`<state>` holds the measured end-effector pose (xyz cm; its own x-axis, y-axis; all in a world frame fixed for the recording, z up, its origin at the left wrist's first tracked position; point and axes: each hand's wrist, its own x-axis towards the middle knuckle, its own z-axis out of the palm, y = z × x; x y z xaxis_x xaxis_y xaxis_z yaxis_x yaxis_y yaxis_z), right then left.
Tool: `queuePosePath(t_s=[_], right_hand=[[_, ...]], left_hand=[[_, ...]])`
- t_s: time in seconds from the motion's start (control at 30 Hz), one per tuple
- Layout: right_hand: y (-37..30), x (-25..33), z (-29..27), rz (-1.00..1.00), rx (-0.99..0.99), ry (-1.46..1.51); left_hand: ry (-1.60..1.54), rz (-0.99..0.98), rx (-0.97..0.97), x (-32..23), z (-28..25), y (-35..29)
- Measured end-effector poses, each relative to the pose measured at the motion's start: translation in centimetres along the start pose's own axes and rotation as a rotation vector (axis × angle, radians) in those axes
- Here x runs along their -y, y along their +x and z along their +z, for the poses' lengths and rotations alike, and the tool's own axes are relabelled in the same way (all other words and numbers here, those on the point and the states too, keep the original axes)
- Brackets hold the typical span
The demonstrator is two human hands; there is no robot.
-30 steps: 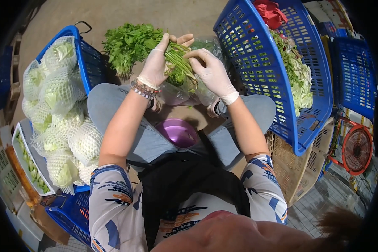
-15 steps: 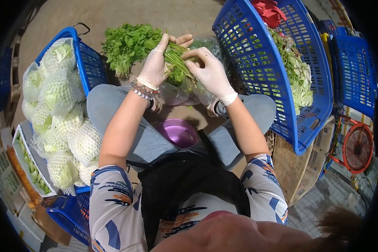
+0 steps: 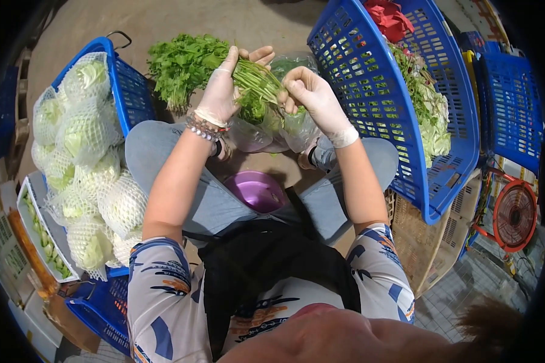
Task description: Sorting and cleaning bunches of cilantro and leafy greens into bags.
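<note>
My left hand (image 3: 219,94), in a thin white glove, holds a bunch of coriander (image 3: 257,81). Its thumb lies over the stems and its fingers stretch out beyond them; the leaves spread to the left. At the cut ends of the stems, my gloved right hand (image 3: 315,100) has its fingers curled in a pinch. Further coriander (image 3: 184,66) lies on the left of the left hand, partly merged with the held leaves. Below the hands, clear plastic bags with greens (image 3: 251,133) rest between my feet.
A purple basin (image 3: 255,190) sits between my legs. To the left, a blue crate (image 3: 133,91) holds cabbages in white foam nets (image 3: 85,139). On the right stands a tall blue basket (image 3: 369,78) with leaf scraps (image 3: 433,121). Beyond it is a red fan (image 3: 515,213).
My right hand has moved slightly right along the stems to their cut ends, and its fingers have curled tighter. The left hand has shifted slightly left with the bunch.
</note>
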<state>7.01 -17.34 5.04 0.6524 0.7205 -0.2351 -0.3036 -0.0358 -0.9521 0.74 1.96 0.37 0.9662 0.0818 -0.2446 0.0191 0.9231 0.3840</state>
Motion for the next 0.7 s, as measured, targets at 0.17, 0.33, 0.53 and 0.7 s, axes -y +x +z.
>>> queuePosePath(t_s=[0.17, 0.33, 0.53, 0.7], right_hand=[[-1.0, 1.4, -0.5, 0.1, 0.151, -0.174], [-1.4, 2.7, 0.6, 0.117, 0.228, -0.236], [-1.3, 2.5, -0.4, 0.072, 0.173, -0.246], [0.0, -0.4, 1.2, -0.266, -0.114, -0.668]], left_hand=[[0.026, 0.017, 0.01, -0.2, 0.3, -0.2], [0.044, 0.006, 0.034, 0.1, 0.1, -0.3], [0.094, -0.012, 0.049, 0.2, 0.0, 0.0], [0.152, -0.158, 0.055, 1.5, 0.4, -0.6]])
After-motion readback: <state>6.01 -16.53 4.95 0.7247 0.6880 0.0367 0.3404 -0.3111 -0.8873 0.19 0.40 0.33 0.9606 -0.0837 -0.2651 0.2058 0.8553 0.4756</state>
